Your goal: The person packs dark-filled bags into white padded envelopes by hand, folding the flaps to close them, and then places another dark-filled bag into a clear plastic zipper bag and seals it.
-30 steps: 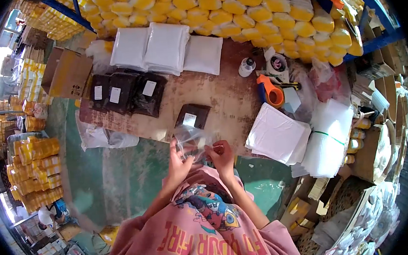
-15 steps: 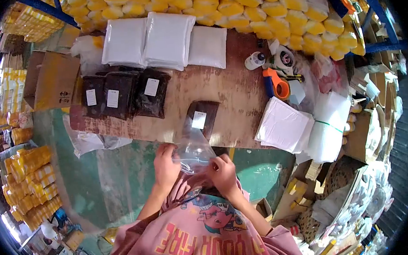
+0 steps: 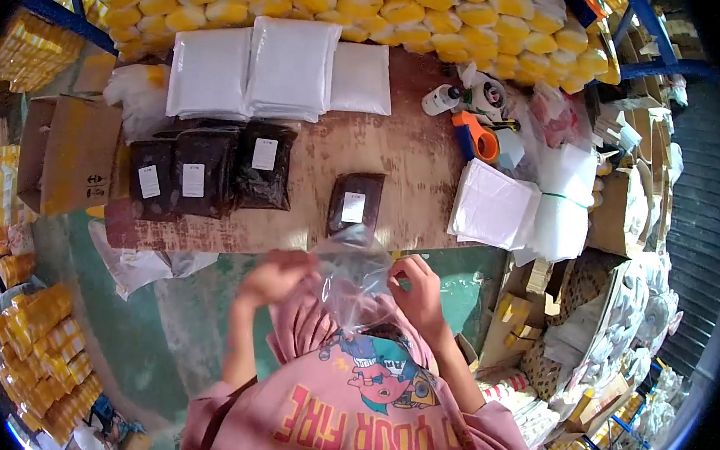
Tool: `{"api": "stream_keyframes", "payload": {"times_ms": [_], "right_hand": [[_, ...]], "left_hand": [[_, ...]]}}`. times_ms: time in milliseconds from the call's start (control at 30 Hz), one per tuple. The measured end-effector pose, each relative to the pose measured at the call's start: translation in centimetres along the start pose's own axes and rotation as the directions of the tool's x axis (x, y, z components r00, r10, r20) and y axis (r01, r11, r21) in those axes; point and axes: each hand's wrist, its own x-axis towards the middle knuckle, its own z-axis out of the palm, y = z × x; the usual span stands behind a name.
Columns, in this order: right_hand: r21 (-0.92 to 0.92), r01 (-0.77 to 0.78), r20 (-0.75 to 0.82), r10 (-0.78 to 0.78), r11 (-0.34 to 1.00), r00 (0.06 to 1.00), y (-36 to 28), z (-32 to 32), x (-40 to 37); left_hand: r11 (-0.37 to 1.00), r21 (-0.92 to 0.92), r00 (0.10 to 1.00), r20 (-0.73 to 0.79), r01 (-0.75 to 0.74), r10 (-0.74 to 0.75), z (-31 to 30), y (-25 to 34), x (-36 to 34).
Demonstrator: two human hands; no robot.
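Observation:
A clear plastic bag (image 3: 350, 289) hangs between my hands at the table's front edge. My right hand (image 3: 415, 281) pinches the bag's right side. My left hand (image 3: 278, 275), blurred by motion, is at the bag's left side, and its fingertips are unclear. Just beyond the bag lies a dark packet (image 3: 358, 200) with a white label, its near end behind the clear plastic. Farther left, dark labelled packets (image 3: 204, 171) lie side by side on the wooden table (image 3: 409, 149).
White packs (image 3: 289, 70) lie along the table's back left. A tape dispenser (image 3: 477, 137), a bottle (image 3: 441, 100), white sheets (image 3: 494, 204) and a white roll (image 3: 563, 200) occupy the right. A cardboard box (image 3: 75, 154) stands left; yellow-and-white packs (image 3: 360, 5) are piled behind.
My left hand has moved left and turned, its fingers now blurred. My right hand has moved slightly right and up. The clear bag is spread wider, and the whole view has shifted a little.

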Motion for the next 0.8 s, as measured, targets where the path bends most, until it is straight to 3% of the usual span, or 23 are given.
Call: {"api": "stream_keyframes", "payload": {"times_ms": [33,100,200,300,367,433,467,500,567,600,700,733,800], "right_hand": [[0.034,0.017,0.004,-0.017,0.999,1.000,-0.6,-0.5,0.2],[0.050,0.027,0.031,-0.029,0.998,0.999,-1.3,-1.3,0.3],[0.237,-0.015,0.056,0.002,0.971,0.998,-3.2,-2.3,0.7],[0.291,0.018,0.093,-0.047,0.957,0.995,-2.9,-2.6,0.8],[0.337,0.024,0.117,-0.068,0.941,0.991,-2.1,-2.5,0.7],[0.339,-0.080,0.113,0.044,0.937,0.993,-2.9,-2.2,0.6],[0.340,-0.131,0.110,0.098,0.931,0.989,-3.2,-2.1,0.6],[0.214,-0.074,0.043,0.066,0.974,0.997,-2.8,-2.1,0.5],[-0.058,0.016,-0.074,-0.020,0.998,0.997,-1.4,-2.1,0.1],[-0.084,-0.003,-0.109,-0.006,0.996,0.994,-1.3,-2.0,-0.1],[-0.127,-0.084,-0.164,0.063,0.988,0.984,-1.8,-1.4,-0.6],[0.073,-0.158,-0.136,0.166,0.985,0.977,-2.7,-1.1,-0.5],[0.058,0.012,-0.075,-0.008,0.998,0.997,-0.3,0.0,-0.7]], "left_hand": [[0.997,0.038,0.993,-0.095,-0.064,0.067,-0.8,-2.0,0.9],[1.000,-0.003,0.939,-0.343,-0.028,0.026,-2.0,-3.4,2.8],[0.952,-0.248,0.964,-0.150,0.179,-0.220,-2.9,2.0,4.4],[0.585,-0.714,0.906,0.168,0.384,-0.388,-2.5,5.8,5.3],[0.845,-0.525,0.992,-0.011,0.103,-0.127,-1.6,1.2,5.5],[0.865,-0.499,0.986,-0.119,0.041,-0.115,-1.3,0.2,5.7],[0.792,-0.599,0.955,-0.150,0.117,-0.255,-1.2,0.0,6.2],[0.699,-0.693,0.906,-0.163,0.178,-0.392,-1.3,0.0,6.6],[0.736,-0.664,0.911,-0.214,0.129,-0.352,-2.4,-0.7,6.0],[0.753,-0.650,0.913,-0.239,0.103,-0.331,-2.7,-0.9,5.8],[0.767,-0.605,0.877,-0.227,0.214,-0.423,-2.6,-0.7,5.9],[0.781,-0.574,0.889,-0.190,0.244,-0.418,-2.7,-1.0,6.0],[0.809,-0.505,0.905,-0.115,0.301,-0.409,-3.0,-1.8,6.4]]}}
